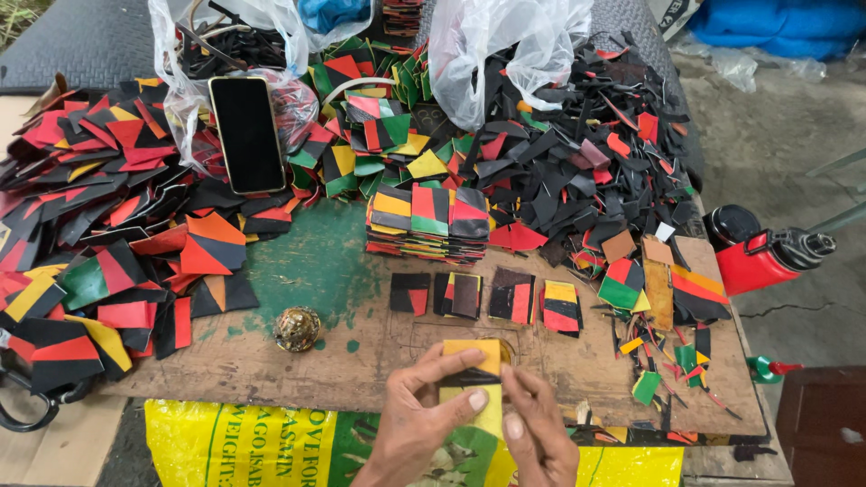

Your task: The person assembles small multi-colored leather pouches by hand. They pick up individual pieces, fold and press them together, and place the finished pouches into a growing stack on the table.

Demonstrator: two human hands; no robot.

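Observation:
My left hand (418, 424) and my right hand (539, 435) together pinch a small square patch (473, 370) of yellow and black material at the near edge of a worn wooden board (271, 361). The left thumb lies across its black band, and the right fingers press its right edge. Just beyond it on the board lies a row of small stacks of similar patches (487, 298). Further back stand taller neat stacks of striped patches (428, 221).
A heap of red, black and yellow pieces (99, 234) fills the left. Black and red offcuts (586, 153) pile up at the right. Also here are a phone (246, 133), a small brass bell (298, 328), clear plastic bags (505, 45), a red and black bottle (767, 255) and scissors (27, 401).

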